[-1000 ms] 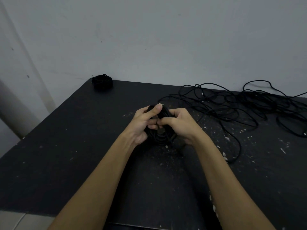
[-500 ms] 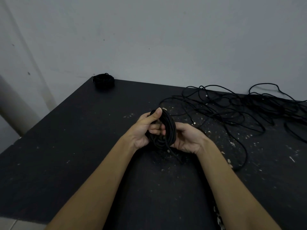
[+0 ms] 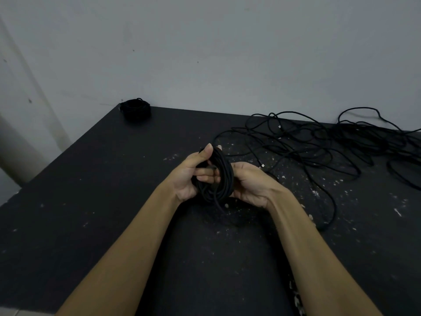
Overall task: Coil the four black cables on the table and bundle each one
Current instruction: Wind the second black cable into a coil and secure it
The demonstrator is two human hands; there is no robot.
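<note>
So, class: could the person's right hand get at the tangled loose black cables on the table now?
Probably not yet: the right hand grips the black coiled cable; otherwise the path to the tangled loose black cables looks free.

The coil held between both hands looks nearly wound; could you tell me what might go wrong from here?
1. A loose tail hangs from the coil; if the left hand or right hand eases its grip before it is tied, the loops may spring apart.
2. The loose cables lie tangled close by on the table; one could snag and be dragged along.
</note>
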